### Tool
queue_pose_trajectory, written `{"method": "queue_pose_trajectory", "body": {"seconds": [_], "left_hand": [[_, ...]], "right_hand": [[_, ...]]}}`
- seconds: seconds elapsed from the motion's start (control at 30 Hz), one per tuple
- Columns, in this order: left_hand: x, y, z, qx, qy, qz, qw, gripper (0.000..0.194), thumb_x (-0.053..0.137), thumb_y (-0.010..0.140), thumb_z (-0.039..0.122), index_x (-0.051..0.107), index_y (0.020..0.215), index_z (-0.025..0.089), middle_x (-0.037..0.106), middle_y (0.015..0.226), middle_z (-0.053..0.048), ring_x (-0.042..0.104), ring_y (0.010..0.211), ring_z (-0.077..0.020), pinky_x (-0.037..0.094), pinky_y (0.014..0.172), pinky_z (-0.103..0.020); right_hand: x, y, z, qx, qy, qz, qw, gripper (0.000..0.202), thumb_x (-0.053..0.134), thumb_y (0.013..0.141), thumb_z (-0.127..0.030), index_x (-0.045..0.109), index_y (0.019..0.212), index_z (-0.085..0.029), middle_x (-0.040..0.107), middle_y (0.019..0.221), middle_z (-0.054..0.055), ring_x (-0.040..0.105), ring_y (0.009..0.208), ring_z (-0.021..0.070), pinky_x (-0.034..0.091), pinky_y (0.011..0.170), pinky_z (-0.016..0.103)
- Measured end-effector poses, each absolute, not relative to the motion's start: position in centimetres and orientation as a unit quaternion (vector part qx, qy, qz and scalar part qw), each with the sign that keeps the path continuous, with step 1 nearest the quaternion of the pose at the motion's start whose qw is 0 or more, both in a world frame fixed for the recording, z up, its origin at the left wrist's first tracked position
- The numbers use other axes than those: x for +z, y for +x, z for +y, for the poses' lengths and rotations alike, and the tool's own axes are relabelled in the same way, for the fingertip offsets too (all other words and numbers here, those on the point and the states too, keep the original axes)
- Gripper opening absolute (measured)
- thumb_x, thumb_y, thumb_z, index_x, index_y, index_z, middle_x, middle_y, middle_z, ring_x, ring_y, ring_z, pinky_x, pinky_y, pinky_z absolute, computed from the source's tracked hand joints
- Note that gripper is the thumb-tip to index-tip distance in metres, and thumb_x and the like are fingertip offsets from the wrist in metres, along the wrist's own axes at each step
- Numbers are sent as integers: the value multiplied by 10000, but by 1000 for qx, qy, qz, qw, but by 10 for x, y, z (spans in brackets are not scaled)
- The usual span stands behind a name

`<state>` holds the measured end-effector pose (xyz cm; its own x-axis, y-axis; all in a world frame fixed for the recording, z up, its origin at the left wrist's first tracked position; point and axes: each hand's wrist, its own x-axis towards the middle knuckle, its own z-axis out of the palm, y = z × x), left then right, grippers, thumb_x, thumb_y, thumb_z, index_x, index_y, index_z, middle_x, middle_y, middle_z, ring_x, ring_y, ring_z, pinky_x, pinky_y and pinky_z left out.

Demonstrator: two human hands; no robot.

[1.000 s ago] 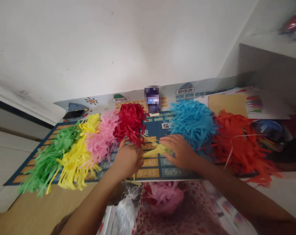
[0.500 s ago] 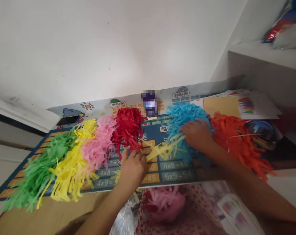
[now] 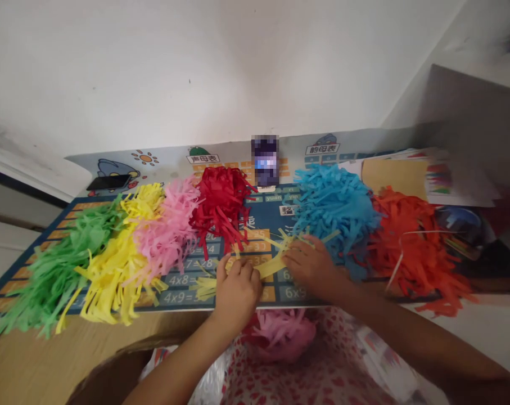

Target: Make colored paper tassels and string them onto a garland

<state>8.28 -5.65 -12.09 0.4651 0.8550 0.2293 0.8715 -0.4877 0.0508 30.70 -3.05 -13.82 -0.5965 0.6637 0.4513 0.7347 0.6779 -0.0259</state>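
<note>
A pale yellow fringed tissue paper strip [image 3: 272, 268] lies across the printed desk mat [image 3: 221, 222], its cut fringes spread at both ends. My left hand [image 3: 238, 287] is closed over its left part, fingers curled down on the paper. At the other end, my right hand [image 3: 307, 263] pinches the strip just below the blue tissue pom-pom [image 3: 334, 211]. Behind my left hand sits a dark red tissue pom-pom [image 3: 223, 202]. The paper under both palms is hidden.
Pink [image 3: 170, 233], yellow [image 3: 115, 275] and green [image 3: 64, 264] fringed bundles lie at the left; an orange bundle [image 3: 415, 247] lies at the right. A phone [image 3: 265, 162] leans at the back. Another pink bundle [image 3: 282, 334] rests below the desk edge.
My right hand has come off the blue pom-pom, moving left and nearer me along the yellow strip. The strip now lies lower between my hands, while my left hand stays on it.
</note>
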Motion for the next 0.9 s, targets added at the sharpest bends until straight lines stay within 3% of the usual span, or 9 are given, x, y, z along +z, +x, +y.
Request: {"method": "queue_pose_trajectory", "body": {"seconds": [0.1, 0.23, 0.3, 0.47, 0.53, 0.73, 0.9], "left_hand": [[-126, 81, -57, -110, -855, -506, 40, 166, 564, 892, 148, 612, 750, 219, 621, 782, -12, 552, 912, -213, 274, 1115, -560], [-135, 83, -57, -96, -857, -503, 49, 186, 557, 887, 123, 603, 729, 210, 599, 756, -16, 547, 904, -218, 270, 1127, -550], [-137, 85, -58, -92, -859, -501, 47, 183, 564, 888, 129, 598, 729, 213, 598, 757, -14, 546, 917, -221, 265, 1134, -541], [-134, 90, -63, -86, -862, -497, 50, 147, 602, 900, 176, 600, 756, 208, 628, 779, -4, 557, 961, -224, 241, 1129, -525], [-134, 90, -69, -94, -863, -494, 51, 127, 612, 903, 185, 613, 779, 208, 658, 806, -4, 566, 987, -226, 245, 1113, -512], [-135, 78, -81, -128, -854, -504, 3, 75, 612, 919, 197, 658, 867, 224, 711, 844, 0, 593, 906, -212, 317, 992, -459], [-134, 58, -73, -172, -843, -503, -83, 113, 586, 926, 227, 698, 919, 215, 722, 936, -42, 590, 950, -232, 367, 922, -434]], "right_hand": [[-132, 344, -19, -118, -415, -879, 203, 174, 543, 929, -118, 675, 991, -213, 731, 1089, 38, 578, 1117, 249, 262, 1059, 490], [-113, 382, -9, -159, -540, -812, 151, 225, 528, 898, -102, 680, 1044, -179, 715, 1135, 113, 575, 1132, 332, 304, 1019, 555], [-103, 381, -13, -153, -573, -787, 170, 276, 508, 875, -98, 663, 1092, -168, 687, 1194, 143, 573, 1146, 338, 318, 1030, 562], [-112, 322, -42, -52, -368, -908, 196, 306, 488, 919, -177, 625, 1189, -219, 639, 1300, 96, 530, 1243, 245, 330, 1082, 441], [-128, 302, -46, -37, -311, -928, 201, 239, 489, 938, -161, 645, 1114, -205, 661, 1260, 82, 542, 1220, 222, 333, 1062, 413], [-161, 310, -37, 30, -316, -920, 231, 184, 517, 962, -166, 672, 869, -201, 725, 908, 30, 606, 852, 162, 356, 840, 361], [-159, 326, -27, 152, -389, -876, 241, 143, 647, 917, -296, 719, 815, -226, 712, 881, 18, 584, 882, 181, 338, 834, 358]]}}
